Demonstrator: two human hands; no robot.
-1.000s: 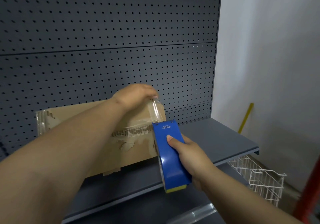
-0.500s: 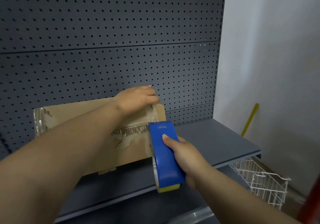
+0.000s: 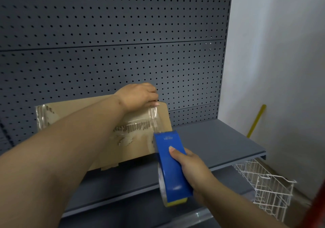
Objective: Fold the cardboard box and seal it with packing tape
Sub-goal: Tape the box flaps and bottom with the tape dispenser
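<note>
A brown cardboard box [image 3: 75,115] stands on the grey shelf [image 3: 211,139], its torn front face towards me and old clear tape on its left corner. My left hand [image 3: 139,95] rests on the box's top right corner and holds the end of a clear tape strip [image 3: 153,118] there; its fingertips are partly hidden behind the edge. The strip runs down to the blue tape dispenser [image 3: 171,168]. My right hand [image 3: 189,164] grips the dispenser from the right, thumb on its blue face, in front of the box's right end.
A dark pegboard wall [image 3: 123,34] rises behind the box. A white wire basket [image 3: 267,183] sits low on the right under the shelf edge. A yellow stick [image 3: 256,120] leans on the white wall [image 3: 281,69]. Something red [image 3: 316,206] is at the lower right corner.
The dispenser and my right hand have shifted slightly left, closer to the box's right end. My left hand stays on the top right corner with the tape end.
</note>
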